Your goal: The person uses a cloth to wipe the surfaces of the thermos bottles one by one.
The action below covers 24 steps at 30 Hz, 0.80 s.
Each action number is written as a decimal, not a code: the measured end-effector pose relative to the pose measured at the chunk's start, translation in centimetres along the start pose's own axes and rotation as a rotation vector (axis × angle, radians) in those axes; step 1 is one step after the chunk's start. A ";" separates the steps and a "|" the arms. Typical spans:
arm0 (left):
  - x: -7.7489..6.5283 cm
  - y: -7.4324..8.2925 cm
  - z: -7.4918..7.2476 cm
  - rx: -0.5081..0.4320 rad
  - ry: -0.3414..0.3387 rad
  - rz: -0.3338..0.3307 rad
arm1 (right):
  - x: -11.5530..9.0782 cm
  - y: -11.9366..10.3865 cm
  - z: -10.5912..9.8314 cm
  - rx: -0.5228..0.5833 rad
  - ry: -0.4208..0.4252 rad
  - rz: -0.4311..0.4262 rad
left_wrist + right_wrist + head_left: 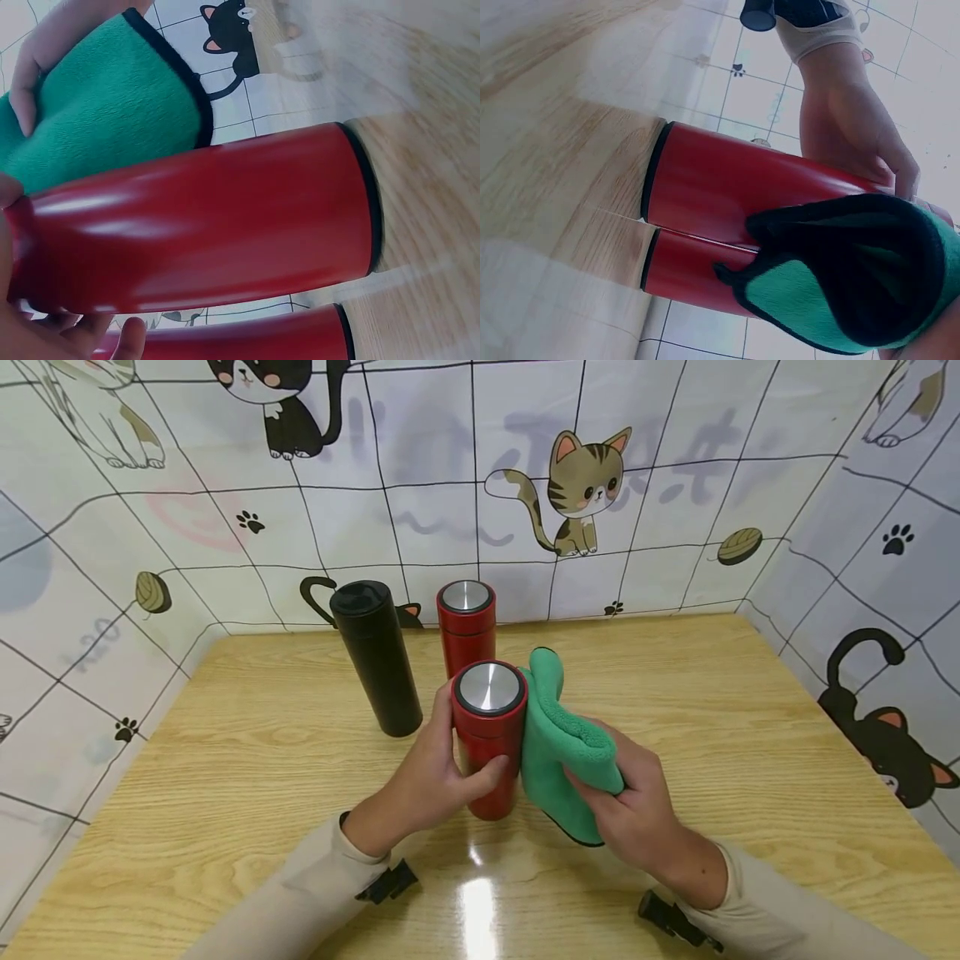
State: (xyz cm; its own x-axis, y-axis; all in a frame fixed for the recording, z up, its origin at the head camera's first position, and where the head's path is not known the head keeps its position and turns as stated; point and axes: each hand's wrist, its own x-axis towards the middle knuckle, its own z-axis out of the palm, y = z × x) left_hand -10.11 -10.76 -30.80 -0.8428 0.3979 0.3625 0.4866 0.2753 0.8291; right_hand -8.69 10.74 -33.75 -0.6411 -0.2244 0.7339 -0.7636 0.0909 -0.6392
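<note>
A red thermos (491,752) with a silver lid stands upright on the table, and my left hand (427,777) grips it from the left, thumb across its front. On its right side, my right hand (630,802) holds a folded green cloth (562,735) against the thermos. The cloth has a dark edging, plain in the right wrist view. Just behind stands a second red thermos (467,622), its lower part hidden by the front one. The left wrist view shows the front thermos's dark base (364,199) down at the table surface.
A black tumbler (378,660) stands at the left, behind my left hand. The wooden table (712,710) ends at a back wall (420,527) hung with cat-patterned sheeting, which also runs along both sides.
</note>
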 end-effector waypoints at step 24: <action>0.2 0.0 0.2 -0.043 0.020 -0.049 | -0.5 0.5 0.4 -0.093 -0.060 0.069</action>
State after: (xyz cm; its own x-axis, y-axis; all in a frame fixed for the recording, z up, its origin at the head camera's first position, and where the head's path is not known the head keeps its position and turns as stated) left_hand -10.20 -10.51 -30.88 -0.8702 0.3671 0.3287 0.4343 0.2561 0.8636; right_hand -8.72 10.53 -34.54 -0.6890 -0.2722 0.6717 -0.7232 0.1974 -0.6618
